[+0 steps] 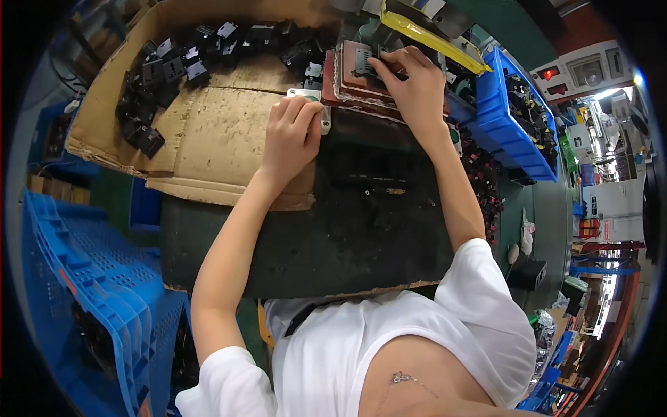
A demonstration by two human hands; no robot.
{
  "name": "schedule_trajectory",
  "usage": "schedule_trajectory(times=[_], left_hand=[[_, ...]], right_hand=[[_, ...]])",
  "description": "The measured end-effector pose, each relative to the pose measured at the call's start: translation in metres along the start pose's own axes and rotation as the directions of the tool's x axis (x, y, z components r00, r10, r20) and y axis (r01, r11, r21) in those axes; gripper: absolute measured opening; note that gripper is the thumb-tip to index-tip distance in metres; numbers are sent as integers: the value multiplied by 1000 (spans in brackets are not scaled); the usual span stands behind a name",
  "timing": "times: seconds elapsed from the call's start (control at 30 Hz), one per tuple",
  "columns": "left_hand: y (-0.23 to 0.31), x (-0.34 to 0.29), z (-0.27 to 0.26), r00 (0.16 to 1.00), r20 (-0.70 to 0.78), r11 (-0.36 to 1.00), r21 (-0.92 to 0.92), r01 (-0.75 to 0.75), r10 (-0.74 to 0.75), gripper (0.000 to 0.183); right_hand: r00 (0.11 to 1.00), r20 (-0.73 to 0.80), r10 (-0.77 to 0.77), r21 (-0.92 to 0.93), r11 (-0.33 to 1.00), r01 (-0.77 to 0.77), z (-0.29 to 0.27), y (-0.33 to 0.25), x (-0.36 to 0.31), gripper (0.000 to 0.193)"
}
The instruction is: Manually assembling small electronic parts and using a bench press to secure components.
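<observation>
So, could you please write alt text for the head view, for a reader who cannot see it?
Seen from above, a person's right hand presses a small black part onto a reddish fixture plate, while the left hand rests on a small white switch box. Loose black parts lie on cardboard to the left; a blue bin sits right.

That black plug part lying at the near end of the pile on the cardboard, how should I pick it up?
Pinch the black part across its two side faces, coming from above. It lies flat on the cardboard at the pile's edge, with bare cardboard beside it leaving fingers room.
</observation>
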State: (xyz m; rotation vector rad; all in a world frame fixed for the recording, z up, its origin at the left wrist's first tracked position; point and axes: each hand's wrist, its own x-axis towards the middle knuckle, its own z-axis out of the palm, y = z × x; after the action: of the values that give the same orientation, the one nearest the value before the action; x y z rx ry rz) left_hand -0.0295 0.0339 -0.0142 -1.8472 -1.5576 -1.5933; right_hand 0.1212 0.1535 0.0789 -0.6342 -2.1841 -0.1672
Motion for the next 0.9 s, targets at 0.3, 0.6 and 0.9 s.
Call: schedule_trajectory(times=[0.3,0.6,0.9], left_hand=[[0,0,2,1000,-7,1000,-8,-1,1,12],[0,0,1,1000,-12,1000,-26,13,-13,13],[0,0,0,1000,5,1000,-20,9,-8,15]], right_hand=[[995,74,-71,132,989,61,-8,6,0,14],[995,88,-47,176,984,31,-12,8,0,16],[994,96,-45,229,973,23,-10,12,-1,16]])
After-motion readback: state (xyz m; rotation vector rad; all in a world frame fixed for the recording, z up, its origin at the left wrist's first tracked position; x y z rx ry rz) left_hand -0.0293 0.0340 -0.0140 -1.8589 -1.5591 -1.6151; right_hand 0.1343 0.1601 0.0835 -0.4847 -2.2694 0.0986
